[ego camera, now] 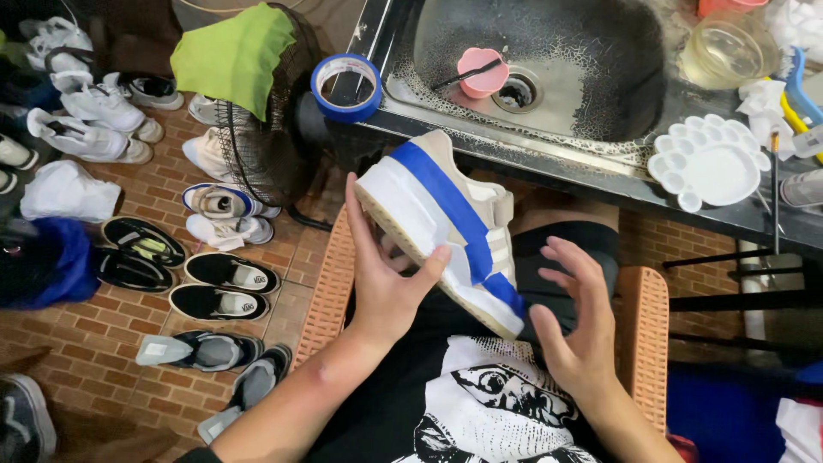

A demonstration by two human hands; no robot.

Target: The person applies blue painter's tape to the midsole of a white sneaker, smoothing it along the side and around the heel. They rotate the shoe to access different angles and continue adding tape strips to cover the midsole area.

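Sneaker point(446, 227), white and beige with blue tape point(454, 210) across its side, is tilted above the person's lap, grasped around the sole by the left hand point(386, 279). Right hand point(579, 321) is released, fingers spread, touching its toe end.

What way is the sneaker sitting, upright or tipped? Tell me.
Tipped: the sneaker rests sole-side against the left hand, angled over the lap.
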